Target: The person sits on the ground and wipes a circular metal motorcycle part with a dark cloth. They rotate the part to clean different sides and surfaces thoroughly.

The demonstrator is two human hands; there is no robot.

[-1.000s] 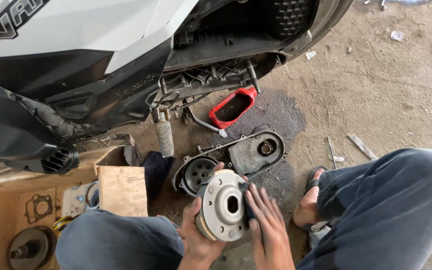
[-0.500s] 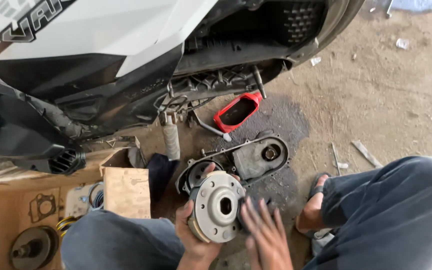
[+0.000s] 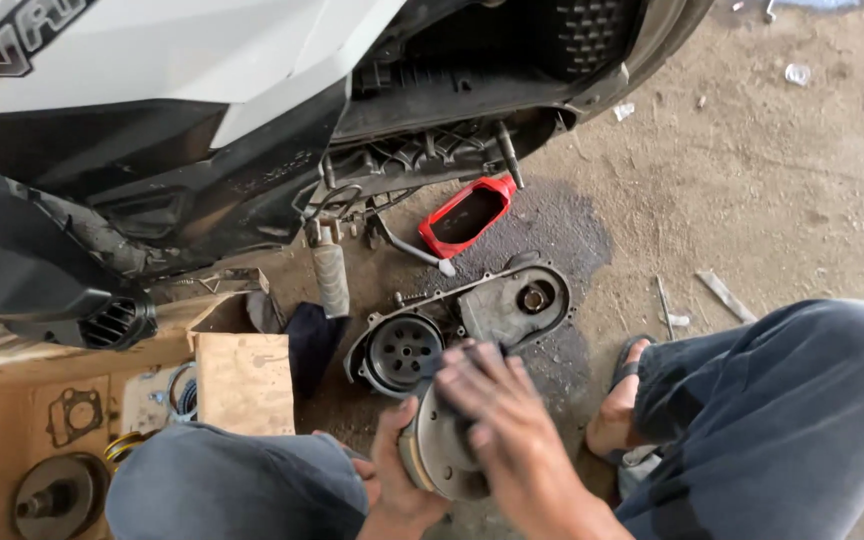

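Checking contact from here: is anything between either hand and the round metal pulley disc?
Nothing visible. The left hand grips the metal pulley disc at its left rim, and the right hand lies flat across its face, blurred in the picture. The black engine cover lies on the ground just beyond, apart from the disc.

A brown cardboard box [image 3: 244, 380] is sitting open on the floor at the left. A flat cardboard sheet [image 3: 12, 440] is lying beside it, showing gasket shapes.
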